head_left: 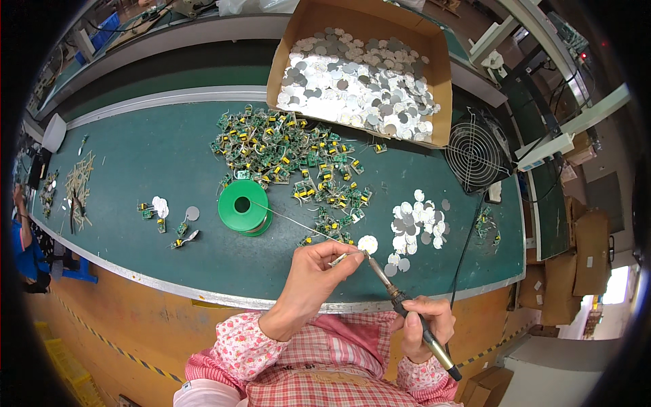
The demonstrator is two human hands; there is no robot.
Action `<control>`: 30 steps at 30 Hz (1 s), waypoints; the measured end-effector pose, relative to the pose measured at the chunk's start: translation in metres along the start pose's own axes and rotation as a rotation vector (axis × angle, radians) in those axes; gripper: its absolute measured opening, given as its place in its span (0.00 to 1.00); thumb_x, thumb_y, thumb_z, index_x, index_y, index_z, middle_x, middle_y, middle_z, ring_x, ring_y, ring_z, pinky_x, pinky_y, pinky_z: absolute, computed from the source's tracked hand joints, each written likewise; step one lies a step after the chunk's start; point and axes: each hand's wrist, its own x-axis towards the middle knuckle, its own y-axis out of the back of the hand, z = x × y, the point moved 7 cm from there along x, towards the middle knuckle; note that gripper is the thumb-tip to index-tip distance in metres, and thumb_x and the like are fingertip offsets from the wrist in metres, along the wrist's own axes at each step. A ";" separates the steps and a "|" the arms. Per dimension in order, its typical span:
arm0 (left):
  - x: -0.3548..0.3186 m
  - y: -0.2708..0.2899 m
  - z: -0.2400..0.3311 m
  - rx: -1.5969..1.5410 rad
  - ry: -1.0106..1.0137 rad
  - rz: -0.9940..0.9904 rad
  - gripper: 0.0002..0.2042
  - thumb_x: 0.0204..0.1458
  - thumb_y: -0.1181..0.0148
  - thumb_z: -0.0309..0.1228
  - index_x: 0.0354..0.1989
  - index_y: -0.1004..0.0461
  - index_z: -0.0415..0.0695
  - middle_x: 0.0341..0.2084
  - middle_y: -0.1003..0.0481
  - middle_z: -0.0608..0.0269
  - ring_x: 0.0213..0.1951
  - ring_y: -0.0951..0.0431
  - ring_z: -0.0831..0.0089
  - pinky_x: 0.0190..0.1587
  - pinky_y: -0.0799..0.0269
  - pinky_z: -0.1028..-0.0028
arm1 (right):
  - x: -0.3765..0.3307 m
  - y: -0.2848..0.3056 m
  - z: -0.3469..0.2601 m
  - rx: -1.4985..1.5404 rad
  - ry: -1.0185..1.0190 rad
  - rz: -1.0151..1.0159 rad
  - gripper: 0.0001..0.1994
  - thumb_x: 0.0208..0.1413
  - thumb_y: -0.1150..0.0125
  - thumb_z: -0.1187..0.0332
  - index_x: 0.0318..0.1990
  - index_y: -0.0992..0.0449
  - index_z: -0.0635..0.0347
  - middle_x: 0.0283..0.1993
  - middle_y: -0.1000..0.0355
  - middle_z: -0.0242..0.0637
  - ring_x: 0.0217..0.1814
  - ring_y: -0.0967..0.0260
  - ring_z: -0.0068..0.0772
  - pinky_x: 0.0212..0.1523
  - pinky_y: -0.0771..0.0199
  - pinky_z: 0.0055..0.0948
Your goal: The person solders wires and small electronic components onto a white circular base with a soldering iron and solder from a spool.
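My right hand (430,322) is closed around the dark handle of a soldering iron (380,277), whose metal tip points up and left. At that tip, the fingers of my left hand (305,278) are pinched together on the end of a solder wire (298,222). A small pale piece also pokes out between those fingers; its kind is unclear. The wire runs back to a green spool (252,222) on the bench. Just beyond the iron's tip lies a white round disc (368,244). Loose white and grey discs (417,220) are spread to the right.
A heap of small green circuit boards (264,146) with yellow parts lies behind the spool. An open cardboard box (441,88) of discs stands at the back, beside a fan with a round grille (477,154). A black cable (466,247) crosses the bench's right side.
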 end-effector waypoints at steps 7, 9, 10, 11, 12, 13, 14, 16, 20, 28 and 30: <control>-0.001 0.003 -0.004 0.071 -0.011 -0.019 0.08 0.51 0.38 0.28 0.37 0.22 0.38 0.23 0.27 0.72 0.24 0.35 0.88 0.25 0.43 0.85 | -0.011 0.004 0.003 0.154 -0.021 0.186 0.09 0.54 0.46 0.69 0.35 0.32 0.68 0.15 0.32 0.36 0.12 0.34 0.23 0.13 0.35 0.21; -0.002 0.004 -0.005 0.070 0.030 -0.011 0.06 0.50 0.37 0.25 0.35 0.22 0.37 0.24 0.25 0.69 0.25 0.33 0.86 0.28 0.39 0.84 | -0.016 0.010 0.006 0.226 -0.136 0.229 0.11 0.55 0.47 0.67 0.37 0.33 0.69 0.21 0.31 0.40 0.14 0.34 0.23 0.14 0.34 0.21; -0.003 0.005 -0.005 0.074 0.028 -0.010 0.06 0.50 0.37 0.25 0.35 0.22 0.37 0.24 0.25 0.69 0.25 0.33 0.86 0.28 0.39 0.84 | -0.015 0.013 0.008 0.230 -0.170 0.260 0.12 0.55 0.47 0.67 0.38 0.34 0.69 0.23 0.32 0.41 0.14 0.34 0.24 0.15 0.34 0.21; -0.005 0.007 -0.005 0.097 0.028 -0.011 0.06 0.50 0.38 0.25 0.35 0.22 0.37 0.24 0.25 0.70 0.25 0.33 0.86 0.28 0.39 0.83 | -0.016 0.016 0.010 0.237 -0.204 0.289 0.12 0.55 0.48 0.67 0.38 0.35 0.69 0.26 0.32 0.43 0.15 0.34 0.24 0.16 0.33 0.21; -0.008 0.009 -0.005 0.120 0.028 -0.009 0.06 0.51 0.38 0.25 0.35 0.22 0.37 0.25 0.25 0.71 0.26 0.33 0.85 0.29 0.38 0.83 | -0.017 0.015 0.015 0.236 -0.223 0.263 0.12 0.55 0.49 0.66 0.38 0.35 0.69 0.28 0.32 0.44 0.16 0.34 0.25 0.17 0.33 0.21; -0.011 0.014 -0.007 0.126 0.024 0.001 0.06 0.51 0.38 0.25 0.35 0.22 0.37 0.25 0.25 0.71 0.26 0.33 0.85 0.29 0.38 0.83 | -0.016 0.014 0.015 0.248 -0.223 0.259 0.12 0.55 0.49 0.66 0.38 0.35 0.69 0.28 0.32 0.44 0.16 0.34 0.25 0.17 0.33 0.21; -0.016 0.017 -0.004 0.274 -0.082 -0.024 0.06 0.50 0.37 0.25 0.35 0.22 0.37 0.24 0.26 0.71 0.26 0.32 0.84 0.29 0.37 0.82 | -0.014 0.013 0.017 0.231 -0.252 0.282 0.11 0.55 0.49 0.67 0.38 0.35 0.68 0.28 0.32 0.43 0.16 0.34 0.24 0.17 0.33 0.20; -0.027 0.026 0.011 0.440 -0.186 -0.036 0.07 0.49 0.36 0.26 0.35 0.22 0.38 0.23 0.26 0.70 0.26 0.32 0.83 0.29 0.37 0.80 | -0.015 0.013 0.023 0.209 -0.282 0.325 0.10 0.56 0.50 0.68 0.38 0.34 0.67 0.29 0.33 0.42 0.15 0.36 0.23 0.17 0.35 0.19; -0.064 0.066 0.063 1.126 -0.475 0.190 0.09 0.40 0.34 0.24 0.33 0.22 0.42 0.22 0.28 0.61 0.26 0.29 0.71 0.32 0.35 0.73 | -0.018 0.017 0.032 0.162 -0.283 0.352 0.12 0.57 0.51 0.64 0.37 0.34 0.67 0.30 0.36 0.37 0.13 0.41 0.19 0.16 0.38 0.17; -0.098 0.104 0.111 1.584 -0.755 0.822 0.14 0.41 0.33 0.24 0.38 0.25 0.42 0.34 0.25 0.61 0.37 0.27 0.65 0.39 0.33 0.70 | -0.016 0.014 0.045 0.148 -0.306 0.301 0.09 0.57 0.50 0.68 0.40 0.33 0.66 0.26 0.32 0.37 0.16 0.35 0.22 0.18 0.37 0.19; -0.080 0.080 0.088 1.461 -0.745 0.558 0.14 0.41 0.33 0.24 0.38 0.25 0.42 0.33 0.25 0.60 0.34 0.26 0.65 0.39 0.32 0.71 | -0.015 0.011 0.044 0.156 -0.313 0.298 0.10 0.58 0.50 0.68 0.40 0.33 0.66 0.25 0.31 0.37 0.17 0.34 0.22 0.18 0.36 0.19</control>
